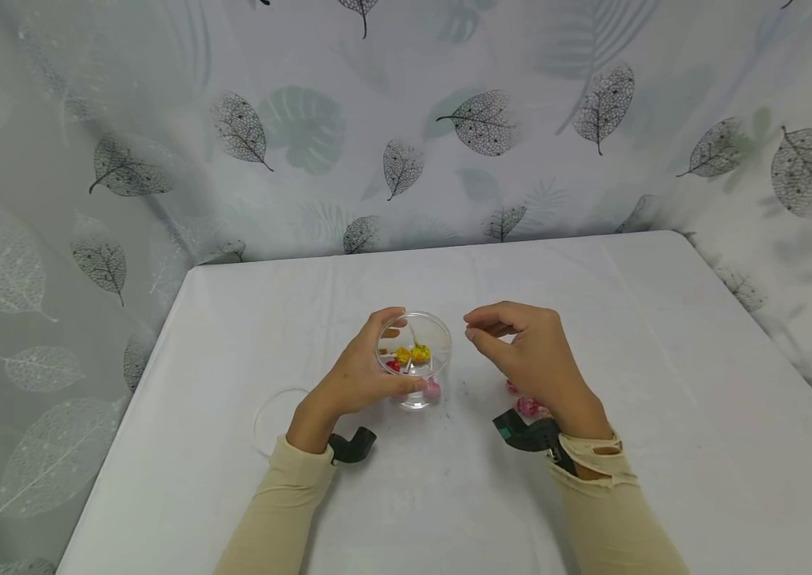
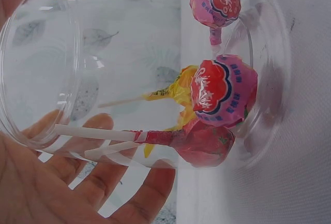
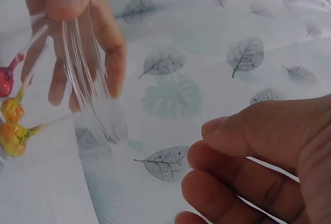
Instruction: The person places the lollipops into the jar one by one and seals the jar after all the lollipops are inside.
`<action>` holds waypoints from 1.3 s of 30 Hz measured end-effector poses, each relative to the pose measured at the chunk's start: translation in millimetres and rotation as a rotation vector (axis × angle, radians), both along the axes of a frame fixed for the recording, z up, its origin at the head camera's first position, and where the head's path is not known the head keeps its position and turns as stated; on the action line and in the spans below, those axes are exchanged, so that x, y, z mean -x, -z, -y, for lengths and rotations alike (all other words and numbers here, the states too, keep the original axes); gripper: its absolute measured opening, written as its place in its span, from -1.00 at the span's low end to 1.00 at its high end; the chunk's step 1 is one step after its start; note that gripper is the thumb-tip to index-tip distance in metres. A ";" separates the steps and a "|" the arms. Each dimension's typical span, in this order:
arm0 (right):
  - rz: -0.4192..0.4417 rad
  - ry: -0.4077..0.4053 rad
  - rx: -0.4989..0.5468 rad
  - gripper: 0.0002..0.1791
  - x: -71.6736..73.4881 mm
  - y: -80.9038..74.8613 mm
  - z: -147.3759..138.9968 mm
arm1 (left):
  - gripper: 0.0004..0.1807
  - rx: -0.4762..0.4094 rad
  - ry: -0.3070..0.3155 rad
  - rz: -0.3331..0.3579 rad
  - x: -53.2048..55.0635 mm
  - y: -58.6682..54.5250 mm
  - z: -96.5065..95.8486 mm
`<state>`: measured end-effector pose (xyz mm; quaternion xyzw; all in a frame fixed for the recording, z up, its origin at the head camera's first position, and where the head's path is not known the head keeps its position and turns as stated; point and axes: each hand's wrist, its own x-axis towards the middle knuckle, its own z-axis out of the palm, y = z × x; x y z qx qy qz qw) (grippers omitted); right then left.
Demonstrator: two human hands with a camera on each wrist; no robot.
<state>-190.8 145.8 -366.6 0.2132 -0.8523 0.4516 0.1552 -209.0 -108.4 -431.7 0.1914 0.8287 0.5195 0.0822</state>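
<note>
Jar: a clear round jar [image 1: 416,403] sits near the middle of the white table [image 1: 635,343], mouth upward, held in the left hand.
Left hand: reaching in from the jar's 9 o'clock, the left hand [image 1: 355,377] grasps its side, thumb on the near wall and fingers round the far one.
Right hand: just off the jar at 3 o'clock, the right hand [image 1: 529,345] is released, fingers loosely bent, thumb tip close to the index finger.
Lollipops in jar: two pink lollipops [image 2: 225,89], a red lollipop [image 2: 204,144] and two yellow lollipops [image 3: 13,138], heads low, several white sticks slanting upward.
Pink sweets: at the jar's 4 o'clock, pink-wrapped sweets [image 1: 529,407] lie on the table, partly hidden by the right wrist.
Pale ring: flat on the table at 8 o'clock, a pale ring [image 1: 279,391] passes behind the left wrist.
Curtain: leaf-print cloth [image 1: 406,104] hangs at 12 o'clock.
</note>
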 end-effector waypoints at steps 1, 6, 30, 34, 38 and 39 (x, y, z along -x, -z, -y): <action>0.000 0.014 0.002 -0.83 0.2 -0.8 -2.9 | 0.15 0.011 -0.002 0.000 -0.1 -0.3 -0.1; -0.029 0.085 -0.034 -0.84 5.1 -2.3 -19.7 | 0.11 0.036 -0.019 0.002 -1.2 -3.5 2.3; 0.573 0.112 -0.489 -0.75 13.6 31.8 -98.2 | 0.13 0.025 -0.008 0.005 -0.5 -5.8 3.7; 0.630 0.095 -0.504 -0.74 10.7 37.4 -104.9 | 0.13 0.027 -0.007 0.011 -0.5 -3.9 1.3; 0.673 0.070 -0.488 -0.74 8.7 43.0 -109.3 | 0.14 0.031 -0.008 0.012 -0.7 -1.8 -2.1; 0.684 0.061 -0.481 -0.73 8.3 44.2 -110.2 | 0.14 0.032 -0.007 0.013 -0.7 -1.3 -3.1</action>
